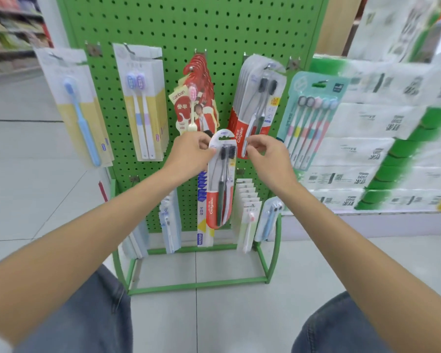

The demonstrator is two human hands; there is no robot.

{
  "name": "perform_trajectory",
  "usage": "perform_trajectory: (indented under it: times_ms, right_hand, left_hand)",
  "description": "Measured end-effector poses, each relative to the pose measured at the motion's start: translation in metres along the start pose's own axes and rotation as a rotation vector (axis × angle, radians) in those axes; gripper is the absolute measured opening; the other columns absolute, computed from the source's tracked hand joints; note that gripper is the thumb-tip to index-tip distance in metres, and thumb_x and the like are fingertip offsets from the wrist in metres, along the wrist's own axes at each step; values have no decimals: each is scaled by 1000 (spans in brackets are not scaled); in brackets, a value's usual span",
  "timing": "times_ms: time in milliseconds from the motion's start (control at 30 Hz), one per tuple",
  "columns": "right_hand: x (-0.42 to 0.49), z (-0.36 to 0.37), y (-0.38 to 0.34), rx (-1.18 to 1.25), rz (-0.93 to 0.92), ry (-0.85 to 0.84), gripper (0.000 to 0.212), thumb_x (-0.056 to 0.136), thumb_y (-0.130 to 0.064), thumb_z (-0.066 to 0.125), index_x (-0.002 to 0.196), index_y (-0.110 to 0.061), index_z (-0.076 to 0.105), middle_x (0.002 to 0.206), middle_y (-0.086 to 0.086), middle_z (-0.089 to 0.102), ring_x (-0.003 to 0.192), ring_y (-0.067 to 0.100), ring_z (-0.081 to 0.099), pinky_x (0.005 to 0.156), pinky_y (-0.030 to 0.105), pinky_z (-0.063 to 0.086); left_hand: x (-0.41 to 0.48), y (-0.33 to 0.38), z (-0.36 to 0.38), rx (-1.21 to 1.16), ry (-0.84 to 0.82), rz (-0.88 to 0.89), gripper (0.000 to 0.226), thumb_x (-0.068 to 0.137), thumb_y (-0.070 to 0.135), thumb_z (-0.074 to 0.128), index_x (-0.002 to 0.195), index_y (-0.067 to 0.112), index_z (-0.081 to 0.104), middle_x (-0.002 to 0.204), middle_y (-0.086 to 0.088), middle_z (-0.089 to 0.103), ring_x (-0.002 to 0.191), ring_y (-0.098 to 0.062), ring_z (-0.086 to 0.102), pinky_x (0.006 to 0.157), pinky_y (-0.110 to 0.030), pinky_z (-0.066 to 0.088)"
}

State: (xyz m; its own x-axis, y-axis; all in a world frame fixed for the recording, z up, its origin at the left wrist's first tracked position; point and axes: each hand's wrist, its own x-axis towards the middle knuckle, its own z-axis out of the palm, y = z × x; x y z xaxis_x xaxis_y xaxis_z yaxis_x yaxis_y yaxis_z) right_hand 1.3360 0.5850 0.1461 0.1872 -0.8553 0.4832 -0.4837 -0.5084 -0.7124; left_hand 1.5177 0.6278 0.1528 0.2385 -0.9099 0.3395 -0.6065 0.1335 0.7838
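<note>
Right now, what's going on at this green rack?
A person faces a green pegboard rack of toothbrushes in a shop. The left hand pinches the top of a red toothbrush pack in front of it. The right hand is curled at its other side; what it grips is unclear. Matching packs hang above.

Left hand (189, 154), right hand (267, 154) bare; forearms uncovered along full visible length. Blue-grey denim jeans (87, 322) on both knees; stitched seam on right knee, creases on left.

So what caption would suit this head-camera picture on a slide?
Left hand pinches a Colgate toothbrush pack, right hand curled close beside it, before a green pegboard rack of hanging toothbrushes.
</note>
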Motion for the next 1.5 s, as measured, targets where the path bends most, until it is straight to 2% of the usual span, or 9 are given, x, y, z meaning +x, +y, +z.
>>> perform_trajectory:
  times_ms: [267, 400, 533, 667, 833, 1067, 1167, 1233, 1500]
  right_hand:
    - [80, -49, -69, -132, -236, 117, 25, 93, -4, 50, 107, -12, 69, 94, -7, 62, 76, 1, 52, 74, 22, 46]
    - [121, -64, -88, -188, -218, 92, 23, 92, -3, 47, 97, -15, 66, 80, -8, 61, 53, 0, 56, 55, 18, 46]
    - [159, -75, -91, -205, -176, 103, 22, 90, -5, 49, 96, -12, 69, 86, -1, 65, 73, 12, 59, 70, 25, 50]
    - [191, -82, -84, -252, -105, 26, 24, 93, -3, 47, 103, -8, 68, 96, 3, 65, 76, 13, 57, 68, 22, 44]
    - [224, -82, -70, -250, -37, -43, 22, 98, -9, 49, 109, -6, 68, 107, 7, 66, 61, 4, 47, 54, 18, 37]
    - [249, -73, -60, -317, -20, -185, 30, 99, -7, 44, 122, -7, 64, 128, 10, 61, 97, 20, 59, 83, 28, 45]
    - [253, -66, -57, -288, 6, -275, 33, 99, -8, 44, 128, -8, 60, 134, 10, 57, 107, 21, 57, 91, 29, 42]
    - [253, -61, -55, -252, 29, -324, 32, 99, -10, 46, 128, -6, 60, 131, 9, 58, 106, 17, 53, 91, 27, 39]
    - [257, -53, -48, -194, 58, -328, 23, 100, -11, 46, 112, -5, 66, 104, 8, 64, 84, 14, 57, 70, 22, 46]
  left_hand:
    - [58, 79, -44, 164, 164, 92, 11, 84, 9, 60, 85, 3, 70, 82, -13, 69, 67, -29, 69, 60, -42, 59]
    - [104, 96, -54, 270, 216, 98, 11, 76, 6, 57, 75, -1, 65, 69, -13, 55, 58, -17, 44, 55, -33, 40]
    - [143, 107, -52, 359, 207, 86, 25, 78, 0, 56, 61, 12, 42, 57, -5, 38, 53, -18, 32, 51, -29, 29]
    - [182, 109, -46, 355, 214, 41, 34, 81, -3, 54, 61, 14, 33, 57, 0, 30, 51, -15, 24, 45, -26, 20]
    - [219, 108, -34, 373, 187, -18, 34, 83, -8, 51, 62, 13, 34, 61, 0, 32, 52, -15, 25, 46, -26, 21]
    - [249, 98, -18, 395, 164, -48, 23, 88, -5, 57, 69, 8, 51, 68, -4, 49, 55, -16, 37, 48, -26, 33]
    - [255, 93, -21, 374, 135, -72, 7, 90, -3, 59, 90, 0, 66, 82, -8, 61, 65, -19, 56, 69, -33, 59]
    - [255, 93, -22, 362, 108, -77, 9, 92, -1, 59, 96, 0, 67, 88, -9, 65, 71, -21, 65, 78, -40, 61]
    - [256, 94, -18, 295, 34, -125, 11, 92, -7, 59, 98, -3, 67, 112, -18, 66, 83, -31, 71, 69, -37, 62]
